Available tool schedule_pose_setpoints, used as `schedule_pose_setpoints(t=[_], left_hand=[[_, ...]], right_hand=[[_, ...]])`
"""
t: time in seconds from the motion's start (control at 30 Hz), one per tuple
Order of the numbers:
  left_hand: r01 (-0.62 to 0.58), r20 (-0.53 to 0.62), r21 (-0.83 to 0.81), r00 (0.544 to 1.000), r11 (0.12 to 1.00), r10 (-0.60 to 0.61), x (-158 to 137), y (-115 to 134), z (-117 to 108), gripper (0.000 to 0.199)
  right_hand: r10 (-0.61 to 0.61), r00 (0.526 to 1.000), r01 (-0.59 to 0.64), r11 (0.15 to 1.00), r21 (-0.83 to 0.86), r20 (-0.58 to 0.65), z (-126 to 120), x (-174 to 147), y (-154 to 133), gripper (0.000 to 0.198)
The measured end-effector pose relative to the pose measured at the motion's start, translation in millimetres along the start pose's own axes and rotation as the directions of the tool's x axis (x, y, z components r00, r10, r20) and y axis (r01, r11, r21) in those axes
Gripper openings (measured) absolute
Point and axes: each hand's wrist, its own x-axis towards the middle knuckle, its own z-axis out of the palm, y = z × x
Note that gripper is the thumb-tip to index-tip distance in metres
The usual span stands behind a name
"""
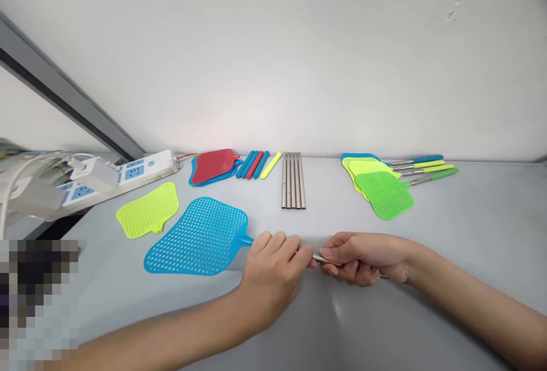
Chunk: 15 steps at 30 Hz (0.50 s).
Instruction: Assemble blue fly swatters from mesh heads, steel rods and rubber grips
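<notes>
My left hand (273, 265) is wrapped round the neck of a blue fly swatter head (199, 237), whose perforated paddle sticks out to the left above the table. A thin metal rod (318, 258) shows between my two hands. Round this rod the fingers of my right hand (361, 257) are closed, and a bit of it emerges past the palm. The joint between neck and rod is hidden inside my left fist. A yellow-green swatter head (147, 211) lies loose on the table, left of the blue one.
Further back lie stacked red and blue swatter heads (213, 166), several coloured handle grips (255, 164) and a row of metal rods (293, 180). Complete fly swatters (384, 194) overlap at the right. A white power strip (147, 167) with plugs stands at the left. A wall (273, 63) rises behind.
</notes>
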Motion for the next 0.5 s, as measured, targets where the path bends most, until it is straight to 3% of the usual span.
schedule_pose_setpoints(t=[0.23,0.5], left_hand=[[-0.088,0.062,0.024,0.994,0.996,0.087,6.9,-13.1,-1.9,0.020],[-0.095,0.281,0.044,0.957,0.995,0.079,15.8,-20.1,-18.3,0.031]], right_hand=[[-0.165,0.981,0.142,0.970,-0.196,-0.105,2.2,-3.9,-2.8,0.034],[-0.175,0.970,0.096,0.916,-0.390,-0.172,-1.6,-13.1,-10.5,0.033]])
